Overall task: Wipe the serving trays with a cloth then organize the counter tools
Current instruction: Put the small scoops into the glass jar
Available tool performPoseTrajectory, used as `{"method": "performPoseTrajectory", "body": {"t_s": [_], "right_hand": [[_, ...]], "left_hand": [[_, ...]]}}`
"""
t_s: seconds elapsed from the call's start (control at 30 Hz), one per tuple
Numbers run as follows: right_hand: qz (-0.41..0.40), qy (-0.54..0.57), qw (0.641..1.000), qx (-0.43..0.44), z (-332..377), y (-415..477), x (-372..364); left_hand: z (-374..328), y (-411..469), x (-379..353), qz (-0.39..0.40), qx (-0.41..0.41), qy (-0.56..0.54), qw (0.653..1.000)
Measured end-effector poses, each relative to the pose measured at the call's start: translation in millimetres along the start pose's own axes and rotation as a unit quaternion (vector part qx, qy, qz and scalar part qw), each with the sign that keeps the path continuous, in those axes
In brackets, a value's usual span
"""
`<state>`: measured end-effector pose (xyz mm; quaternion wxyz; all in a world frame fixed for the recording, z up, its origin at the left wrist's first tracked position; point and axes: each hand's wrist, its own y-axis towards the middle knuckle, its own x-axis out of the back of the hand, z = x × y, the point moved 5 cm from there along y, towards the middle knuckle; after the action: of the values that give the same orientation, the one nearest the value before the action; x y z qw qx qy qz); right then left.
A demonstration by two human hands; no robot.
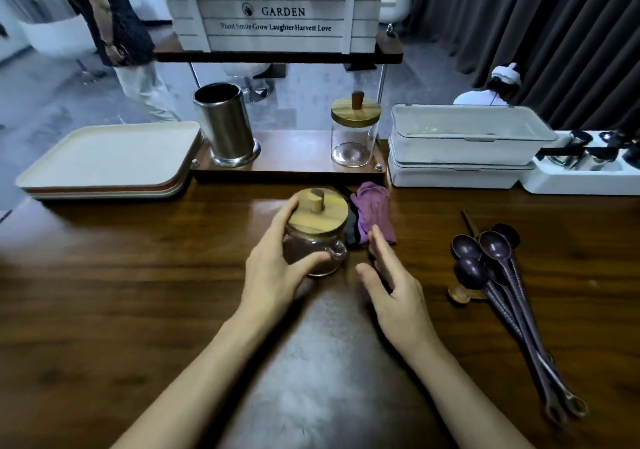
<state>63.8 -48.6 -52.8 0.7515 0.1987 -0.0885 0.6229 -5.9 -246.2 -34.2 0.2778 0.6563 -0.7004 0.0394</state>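
While the left hand (277,261) grips the lidded glass jar (317,237) on the counter (138,292), the right hand (394,286) hovers beside it, fingers straight, holding nothing.

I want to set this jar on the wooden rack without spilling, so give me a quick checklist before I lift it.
1. Left hand grip wraps the jar: ok.
2. Wooden lid sits flat: ok.
3. Right hand open, free beside it: ok.
4. Rack gap between steel canister and empty jar: ok.
5. Purple cloth bunched close behind the jar: not ok, lift clear.
6. Jar's weight: cannot tell.
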Motion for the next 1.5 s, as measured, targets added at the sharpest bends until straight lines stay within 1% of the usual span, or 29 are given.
{"method": "performPoseTrajectory", "body": {"t_s": [0.13,0.23,0.37,0.5,0.7,0.8,0.97,1.1,1.27,1.4,1.5], "right_hand": [[-0.022,0.030,0.999,0.030,13.0,-5.4,11.3],[-0.007,0.036,0.998,0.044,24.1,-8.5,16.0],[0.010,0.018,0.998,0.061,37.6,-14.8,22.2],[0.015,0.007,0.998,0.061,44.0,-19.4,28.3],[0.023,-0.004,0.998,0.053,55.1,-18.0,30.6],[0.010,-0.007,0.998,0.056,55.3,-15.4,29.6],[-0.015,0.039,0.998,0.042,56.0,-12.4,26.5],[-0.035,0.033,0.998,0.032,57.0,-9.0,27.9],[-0.059,0.010,0.996,0.065,61.8,-7.1,29.0],[-0.048,-0.024,0.995,0.081,65.6,-3.6,30.6],[-0.056,-0.029,0.994,0.090,67.0,-3.3,31.1]], "left_hand": [[-7.5,-33.4,-10.2,0.010,-0.003,-0.007,1.000],[-10.9,-50.7,-18.1,0.025,0.002,-0.032,0.999],[-15.1,-71.9,-28.5,0.044,-0.006,-0.050,0.998],[-24.5,-82.2,-33.0,0.058,-0.010,-0.062,0.996],[-34.0,-78.8,-30.4,0.070,0.006,-0.072,0.995],[-33.6,-75.1,-31.4,0.073,0.011,-0.090,0.993],[-33.6,-65.8,-34.8,0.093,0.019,-0.113,0.989],[-31.9,-61.9,-38.6,0.097,0.038,-0.115,0.988],[-31.4,-57.3,-42.9,0.099,0.040,-0.106,0.989],[-31.3,-53.8,-43.9,0.099,0.036,-0.100,0.989],[-30.6,-52.2,-44.5,0.099,0.032,-0.097,0.990]]}}
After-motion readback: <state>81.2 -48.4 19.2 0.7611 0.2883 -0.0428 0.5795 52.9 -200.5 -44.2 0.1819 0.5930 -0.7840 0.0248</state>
